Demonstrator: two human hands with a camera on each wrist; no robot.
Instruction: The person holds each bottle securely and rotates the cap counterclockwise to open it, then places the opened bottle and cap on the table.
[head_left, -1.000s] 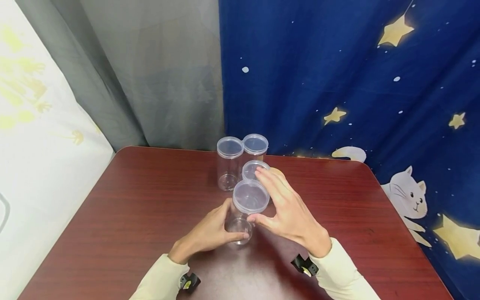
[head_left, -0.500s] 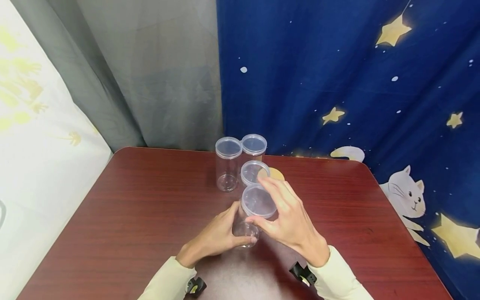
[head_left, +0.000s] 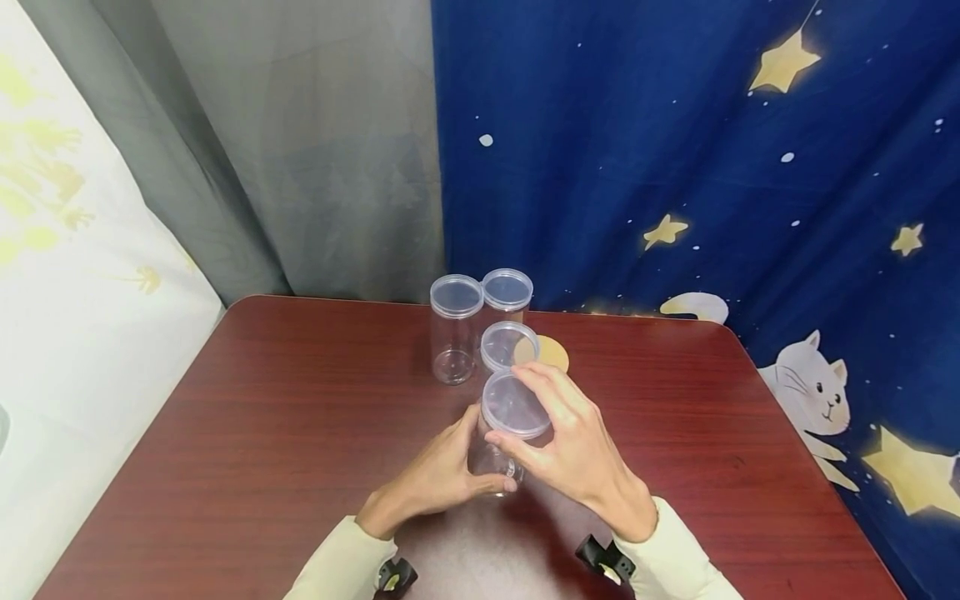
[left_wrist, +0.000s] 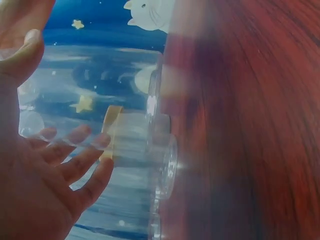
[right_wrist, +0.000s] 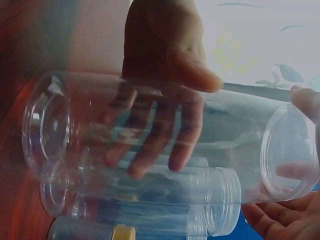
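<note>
A tall clear plastic jar (right_wrist: 235,130) stands between the hands at the front of a group of jars. My left hand (head_left: 431,471) grips its lower body, thumb at the near side and fingers spread behind the clear wall. My right hand (head_left: 585,446) holds the jar's translucent lid (head_left: 514,406) at its rim, thumb in front and fingertips at the far edge. Right behind is another clear jar (head_left: 508,345), its lid close to the right fingertips. In the right wrist view, the left fingers show through the held jar's wall.
Two more clear lidded jars (head_left: 453,337) (head_left: 507,289) stand farther back. A yellow-topped container (head_left: 553,353) is beside the group, partly hidden by the right hand. The reddish-brown table (head_left: 300,400) ends at grey and blue curtains (head_left: 570,167).
Both hands and the held jar have shifted a little to the right, mostly in the first half second. More of the yellow top now shows past the right fingers.
</note>
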